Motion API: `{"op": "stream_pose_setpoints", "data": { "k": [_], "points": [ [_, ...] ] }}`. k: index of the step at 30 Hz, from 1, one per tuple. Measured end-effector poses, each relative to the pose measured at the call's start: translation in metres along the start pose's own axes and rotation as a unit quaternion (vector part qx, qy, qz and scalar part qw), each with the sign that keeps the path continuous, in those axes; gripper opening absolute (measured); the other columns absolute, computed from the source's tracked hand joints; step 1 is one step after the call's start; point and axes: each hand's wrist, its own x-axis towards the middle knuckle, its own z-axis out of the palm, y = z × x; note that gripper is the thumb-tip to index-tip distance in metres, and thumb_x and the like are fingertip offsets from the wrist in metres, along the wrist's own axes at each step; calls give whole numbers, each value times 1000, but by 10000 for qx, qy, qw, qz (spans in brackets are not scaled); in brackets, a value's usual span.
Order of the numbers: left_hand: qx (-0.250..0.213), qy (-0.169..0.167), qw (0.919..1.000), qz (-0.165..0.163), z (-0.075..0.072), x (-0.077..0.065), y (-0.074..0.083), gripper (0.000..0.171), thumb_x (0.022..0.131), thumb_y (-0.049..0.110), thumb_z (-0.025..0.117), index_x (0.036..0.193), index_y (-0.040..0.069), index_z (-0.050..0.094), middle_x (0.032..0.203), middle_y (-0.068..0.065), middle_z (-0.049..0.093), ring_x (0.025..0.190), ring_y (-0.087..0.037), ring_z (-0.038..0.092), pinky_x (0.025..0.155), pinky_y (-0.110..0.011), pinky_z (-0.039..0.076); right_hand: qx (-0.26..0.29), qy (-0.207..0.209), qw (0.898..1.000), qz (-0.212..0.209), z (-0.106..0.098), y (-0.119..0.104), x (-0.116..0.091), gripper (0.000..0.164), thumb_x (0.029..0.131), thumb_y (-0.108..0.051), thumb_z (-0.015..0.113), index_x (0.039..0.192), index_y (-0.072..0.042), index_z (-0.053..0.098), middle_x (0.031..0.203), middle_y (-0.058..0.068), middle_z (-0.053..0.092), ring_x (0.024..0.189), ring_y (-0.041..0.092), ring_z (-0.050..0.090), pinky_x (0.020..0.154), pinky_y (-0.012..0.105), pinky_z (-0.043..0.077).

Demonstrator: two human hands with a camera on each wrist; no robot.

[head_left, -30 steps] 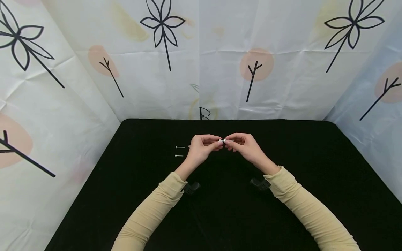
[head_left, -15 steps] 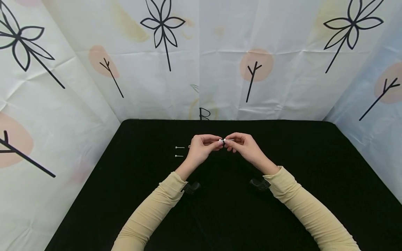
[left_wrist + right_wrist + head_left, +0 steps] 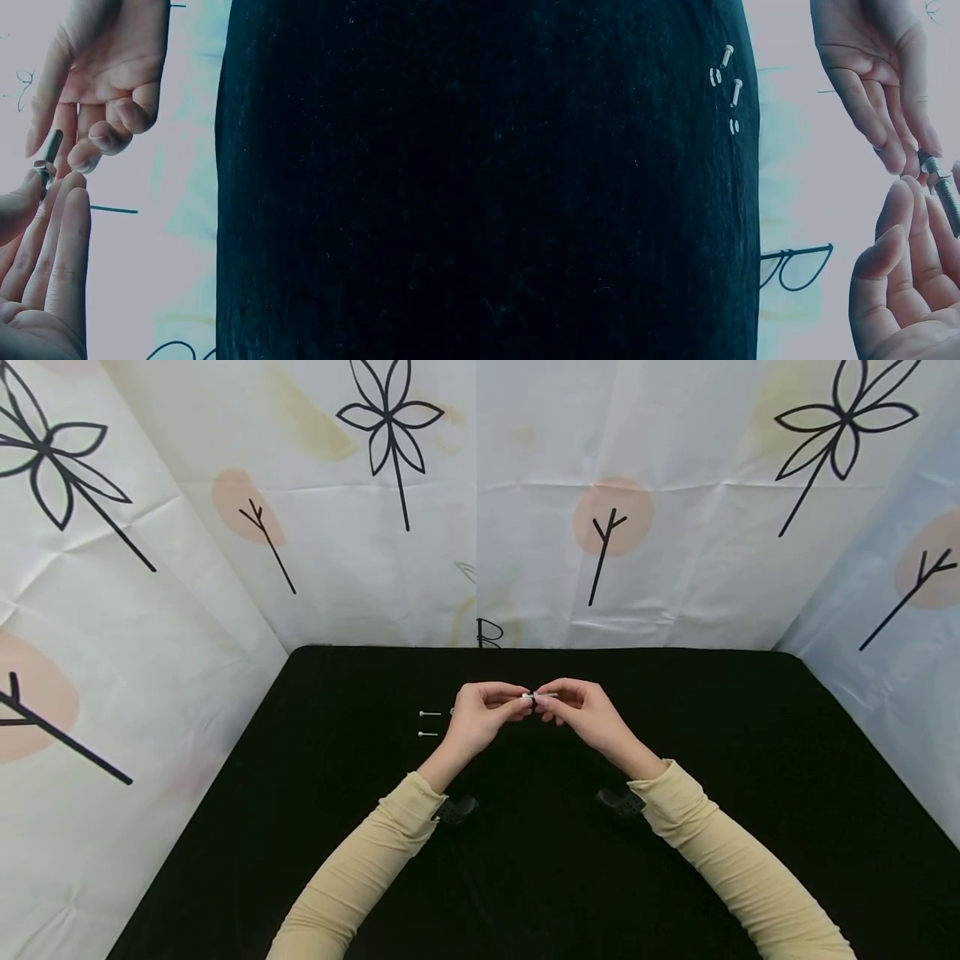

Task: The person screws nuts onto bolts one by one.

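Above the black table, both hands meet at one silver bolt point(image 3: 950, 206) with a nut point(image 3: 938, 178) on its shaft. My left hand point(image 3: 478, 714) pinches the bolt's head end between thumb and fingertips. From the other side, my right hand point(image 3: 588, 710) pinches around the nut with thumb and forefinger, its other fingers loosely bent. In the left wrist view, the threaded end point(image 3: 53, 142) points toward the right hand. Fingertips cover part of the nut and the bolt head.
Two more bolts point(image 3: 430, 713) lie on the black tabletop point(image 3: 360, 827) left of the left hand. In the right wrist view, small rings point(image 3: 715, 77) lie beside these bolts. A white printed curtain point(image 3: 525, 568) stands behind the table and along both sides.
Both hands stay almost where they were, still on the bolt. The bright nut between the fingertips shows darker now, with the right fingertips slightly shifted at it.
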Motion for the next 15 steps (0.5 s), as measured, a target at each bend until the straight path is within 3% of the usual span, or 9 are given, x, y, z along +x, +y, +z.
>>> {"op": "stream_pose_setpoints", "data": {
  "k": [8,15],
  "points": [
    [-5,-34,10000,-39,0,0,-2,22,90,11,68,104,-5,69,99,-18,70,89,-29,69,78,-34,59,280,-55,9993,-255,0,3,0,20,94,0,59,111,11,57,103,23,62,82,22,65,72,46,55],
    [37,14,10000,-31,-1,0,-2,18,90,9,67,102,-4,70,96,-13,71,85,-22,70,76,-33,59,129,21,9999,-72,0,2,1,22,96,-6,59,112,8,59,99,20,65,83,32,64,71,46,55]
  ]
}}
